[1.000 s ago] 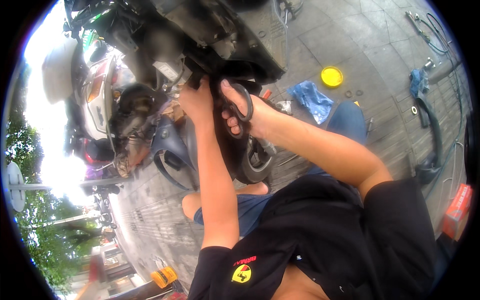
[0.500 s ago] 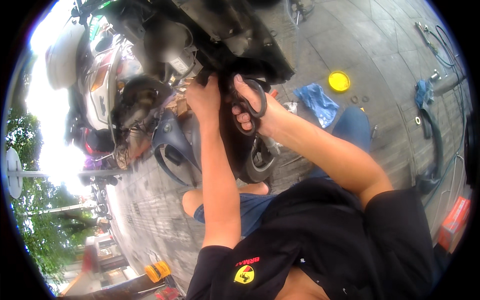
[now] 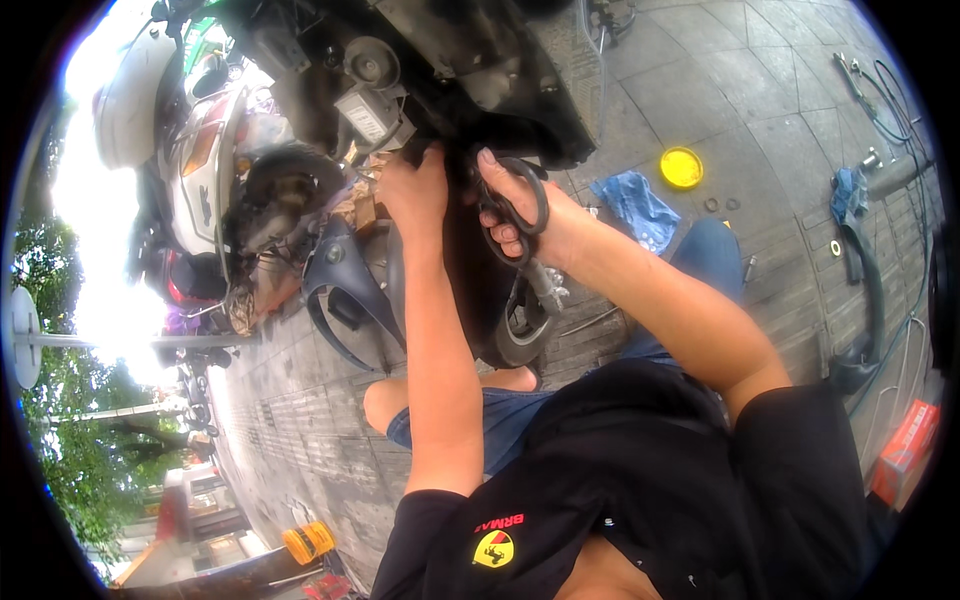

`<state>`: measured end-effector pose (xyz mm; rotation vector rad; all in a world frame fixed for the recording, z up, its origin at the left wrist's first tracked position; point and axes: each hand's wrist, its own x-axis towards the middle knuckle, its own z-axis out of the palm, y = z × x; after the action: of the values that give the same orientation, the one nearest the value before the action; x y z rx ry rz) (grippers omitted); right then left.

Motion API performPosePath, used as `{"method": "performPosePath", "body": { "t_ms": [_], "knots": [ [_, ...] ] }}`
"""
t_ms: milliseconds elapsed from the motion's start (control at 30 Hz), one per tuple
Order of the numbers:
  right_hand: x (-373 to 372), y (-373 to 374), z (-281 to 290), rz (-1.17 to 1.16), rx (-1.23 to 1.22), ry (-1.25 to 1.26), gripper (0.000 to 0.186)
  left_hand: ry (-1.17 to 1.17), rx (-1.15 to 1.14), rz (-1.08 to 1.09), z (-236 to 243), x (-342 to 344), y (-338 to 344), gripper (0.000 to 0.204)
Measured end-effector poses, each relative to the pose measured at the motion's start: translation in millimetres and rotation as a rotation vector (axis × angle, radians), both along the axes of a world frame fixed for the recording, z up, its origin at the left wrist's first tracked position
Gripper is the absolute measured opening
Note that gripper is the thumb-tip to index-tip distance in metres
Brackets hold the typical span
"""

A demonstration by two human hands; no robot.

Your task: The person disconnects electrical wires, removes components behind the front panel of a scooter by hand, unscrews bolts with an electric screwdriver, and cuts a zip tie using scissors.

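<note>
My right hand (image 3: 560,228) is closed round the black loop handles of a pair of scissors (image 3: 543,205), with the thumb pointing up along them. The blades are lost in the dark gap under a partly stripped motor scooter (image 3: 490,65). Just to the left, my left hand (image 3: 412,195) reaches into the same gap above the scooter's black wheel area (image 3: 452,285). Its thumb is raised and its fingers are bent inward; their tips and whatever they grip are hidden. A round horn-like part (image 3: 372,63) and a labelled silver block (image 3: 362,115) sit just beyond that hand.
A grey body panel (image 3: 345,268) leans left of the wheel. On the paving to the right lie a blue rag (image 3: 638,212), a yellow lid (image 3: 681,168), a black hose-like part (image 3: 868,290) and a red box (image 3: 905,450). Another scooter (image 3: 200,180) stands at the left.
My right hand and the scissors have shifted slightly to the right, a little further from my left hand. The left hand stays in the gap. The view has moved slightly.
</note>
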<state>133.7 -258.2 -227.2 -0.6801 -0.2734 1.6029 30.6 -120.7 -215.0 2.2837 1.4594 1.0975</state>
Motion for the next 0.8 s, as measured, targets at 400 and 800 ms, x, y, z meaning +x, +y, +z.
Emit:
{"method": "performPosePath", "body": {
  "t_ms": [400,800],
  "knots": [
    [31.5,6.6,-5.3,0.179,0.013,-0.258,0.059,0.077,-0.013,0.047,9.1,5.8,-6.4,0.038],
    [41.6,10.1,-11.1,0.190,0.067,-0.564,0.063,0.082,-0.018,0.053,9.6,6.7,-7.2,0.042]
  ]
}}
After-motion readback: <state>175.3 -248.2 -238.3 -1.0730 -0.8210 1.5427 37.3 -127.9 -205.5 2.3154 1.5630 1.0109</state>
